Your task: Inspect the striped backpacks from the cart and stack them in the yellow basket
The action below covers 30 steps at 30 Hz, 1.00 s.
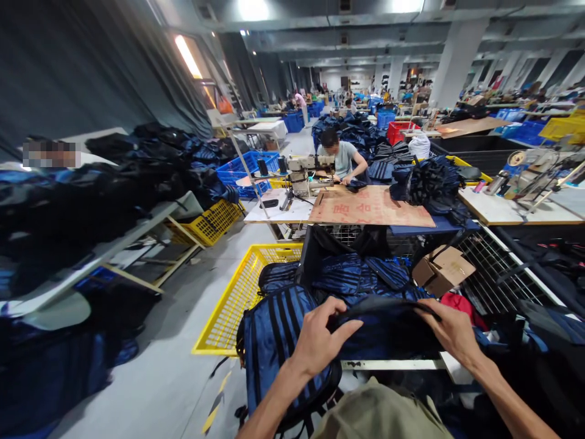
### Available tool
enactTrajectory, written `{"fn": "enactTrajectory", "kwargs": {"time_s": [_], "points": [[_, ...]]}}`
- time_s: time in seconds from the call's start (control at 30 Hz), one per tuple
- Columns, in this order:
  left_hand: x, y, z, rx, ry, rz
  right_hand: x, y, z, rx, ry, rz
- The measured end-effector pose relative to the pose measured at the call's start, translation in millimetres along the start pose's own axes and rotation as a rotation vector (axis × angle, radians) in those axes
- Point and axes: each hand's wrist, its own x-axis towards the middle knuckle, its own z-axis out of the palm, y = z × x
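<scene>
Close in front of me, a dark blue and black backpack piece [388, 332] is stretched between my two hands, its black edge bowed upward. My left hand [317, 338] is closed on its left end, fingers curled over the edge and thumb pointing right. At the other end, my right hand [452, 329] pinches the black edge, with part of the fingers hidden behind the cloth. Just left of my left hand lies a blue backpack [278, 329] with black stripes. Beyond the held piece are more blue striped backpack pieces [347, 274].
A yellow plastic crate [222, 311] stands at front left. An open cardboard box [443, 268] sits by a wire rack [498, 268] on the right. Ahead, a person [347, 161] works at a sewing machine [299, 174]. Dark bags cover a table [114, 250] at left.
</scene>
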Motion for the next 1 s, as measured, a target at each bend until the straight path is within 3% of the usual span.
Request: {"fn": "enactTrajectory", "kwargs": {"time_s": [0.07,0.17,0.3,0.4,0.47,0.67,0.77,0.87,0.93,1.0], "points": [[-7.5,-11.2,-18.8,-0.17,-0.207,-0.178,6.9,6.9,-16.2,0.045,0.072,0.094],[-25.1,-28.2,-37.6,-0.464,-0.402,-0.291,22.2,8.8,-37.9,0.142,0.111,0.203],[-49.2,-40.4,-41.2,-0.684,-0.475,-0.319,43.1,-4.8,-31.0,0.215,0.096,0.223],[-53.8,-38.5,-50.1,-0.69,-0.307,-0.303,60.0,-18.8,-10.9,0.218,0.064,0.215],[-46.3,-34.1,-67.2,-0.544,-0.132,-0.285,71.6,-29.5,2.4,0.208,0.033,0.194],[7.7,-46.6,-155.7,0.417,0.408,-0.203,99.1,-88.6,50.5,0.351,-0.176,0.116],[24.7,-61.7,-193.4,0.738,0.515,-0.122,104.0,-121.8,87.1,0.503,-0.281,0.107],[25.4,-81.3,-210.1,0.822,0.582,-0.147,104.0,-135.5,143.9,0.635,-0.321,0.142],[16.9,-102.5,-203.4,0.829,0.56,-0.214,101.2,-130.9,193.0,0.629,-0.352,0.19],[0.0,-130.1,-178.5,0.813,0.493,-0.291,94.0,-116.2,242.4,0.527,-0.432,0.266]]}}
